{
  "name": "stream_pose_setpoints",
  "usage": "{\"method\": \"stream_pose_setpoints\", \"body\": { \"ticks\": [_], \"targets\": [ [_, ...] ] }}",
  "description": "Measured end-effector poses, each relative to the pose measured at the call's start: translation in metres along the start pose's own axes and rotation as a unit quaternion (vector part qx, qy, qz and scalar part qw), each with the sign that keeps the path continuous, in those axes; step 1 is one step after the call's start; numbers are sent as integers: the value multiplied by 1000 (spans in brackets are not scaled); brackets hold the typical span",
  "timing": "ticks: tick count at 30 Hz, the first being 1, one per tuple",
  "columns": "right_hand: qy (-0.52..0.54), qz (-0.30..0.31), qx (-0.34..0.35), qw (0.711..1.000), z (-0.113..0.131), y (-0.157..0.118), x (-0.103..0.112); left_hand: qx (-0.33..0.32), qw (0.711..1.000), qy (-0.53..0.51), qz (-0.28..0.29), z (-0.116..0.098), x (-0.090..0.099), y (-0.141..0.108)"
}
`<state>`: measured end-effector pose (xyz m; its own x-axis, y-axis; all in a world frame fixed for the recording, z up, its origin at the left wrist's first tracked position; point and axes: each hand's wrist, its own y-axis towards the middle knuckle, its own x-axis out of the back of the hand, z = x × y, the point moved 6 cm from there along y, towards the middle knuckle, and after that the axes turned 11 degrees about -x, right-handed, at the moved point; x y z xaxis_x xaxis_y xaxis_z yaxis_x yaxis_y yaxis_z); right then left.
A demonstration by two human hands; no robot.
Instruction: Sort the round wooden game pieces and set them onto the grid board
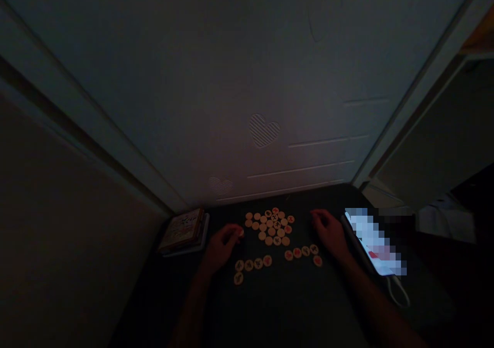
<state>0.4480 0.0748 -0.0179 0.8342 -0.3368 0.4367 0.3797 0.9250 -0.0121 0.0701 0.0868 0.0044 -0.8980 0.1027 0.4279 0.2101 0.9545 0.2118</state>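
Your L hand [222, 242] is at the L edge of the pile, thumb & fingertips pinched tog. on one small round disc [241, 232], pale w/ a bit of red showing. Your R hand [328, 230] is on the opp. side, just above the tabletop or resting on it (can't tell which), fingers part-curled & pointing in toward the pile; too dark to tell how wide they're spread or if they grip anything.

Btwn your hands is the loose pile of discs [272, 231], some blank side up, others w/ red or dark marks. Nearer you are 2 short rows: L row [258, 263] = 4 discs, w/ 1 more just below its L end; R row [297, 253] = 4 discs, w/ 1 more just below its R end.

All sit on the dark table [285, 307]. Far L, beside your L hand: a stack of boxes or books [183, 229], can't tell which. R of your R forearm: a lit phone [380, 253], screen blurred, w/ white cable [399, 295] at its near end.
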Motion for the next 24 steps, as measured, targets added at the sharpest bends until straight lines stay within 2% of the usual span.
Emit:
{"method": "stream_pose_setpoints", "body": {
  "ticks": [5,10,12,17,24],
  "targets": [
    [-1,-5,5,1000,1,0,0,31,999,2,6,2,2,-4],
    [-3,-5,6,1000,0,1,-1,18,991,74,110,-8,1,-13],
    [-4,-3,9,1000,0,0,-1,13,986,96,132,-11,1,-15],
    [-14,-4,12,1000,0,0,-2,-10,985,98,142,-13,2,-17],
    [-31,-2,20,999,1,0,-2,-55,983,124,127,-9,3,-16]
  ]
}}
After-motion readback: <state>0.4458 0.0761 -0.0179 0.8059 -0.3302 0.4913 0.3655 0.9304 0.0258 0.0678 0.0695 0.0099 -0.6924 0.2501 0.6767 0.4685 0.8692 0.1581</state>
